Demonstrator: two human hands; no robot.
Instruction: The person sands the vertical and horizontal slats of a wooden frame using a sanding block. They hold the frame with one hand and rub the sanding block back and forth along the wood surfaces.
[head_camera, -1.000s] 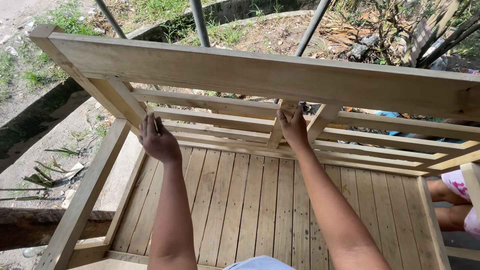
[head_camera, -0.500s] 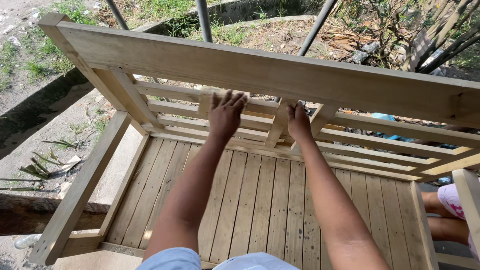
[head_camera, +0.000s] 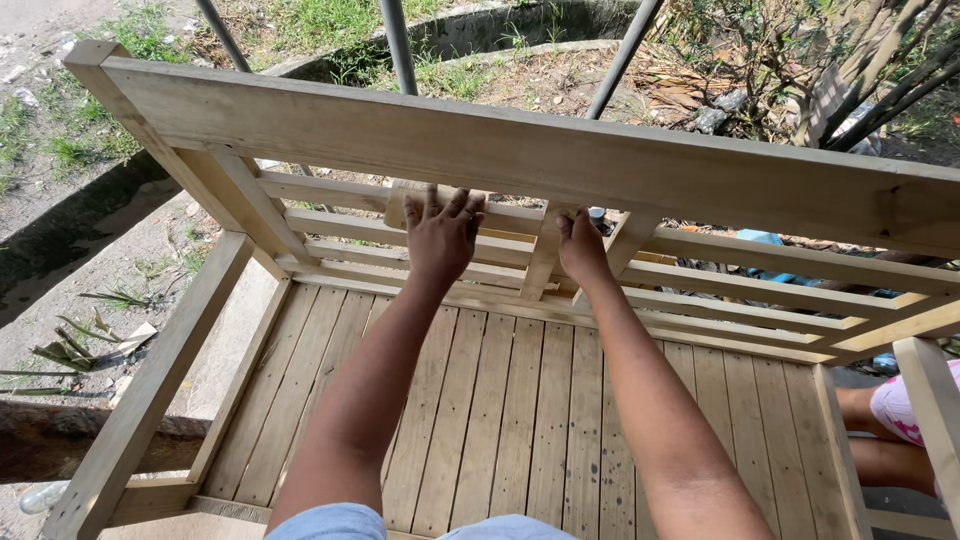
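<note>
Our left hand (head_camera: 440, 235) lies flat, fingers spread, on a small wood block (head_camera: 400, 207) at 12 o'clock against the slats (head_camera: 330, 225). Our right hand (head_camera: 583, 245) at 1 o'clock curls around the upright brace (head_camera: 545, 255) under the top rail (head_camera: 500, 150).

Pale matt bare-wood frame (head_camera: 520, 160), planked wood seat (head_camera: 520, 420)

Metal poles (head_camera: 398, 45), grass (head_camera: 70, 150) — another person's legs (head_camera: 885, 440) at right.

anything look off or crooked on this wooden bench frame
One thing: a short wood block under the left hand sits across the back slats, matching nothing else there. The right hand grips an upright piece. The seat boards look even and undamaged.
</note>
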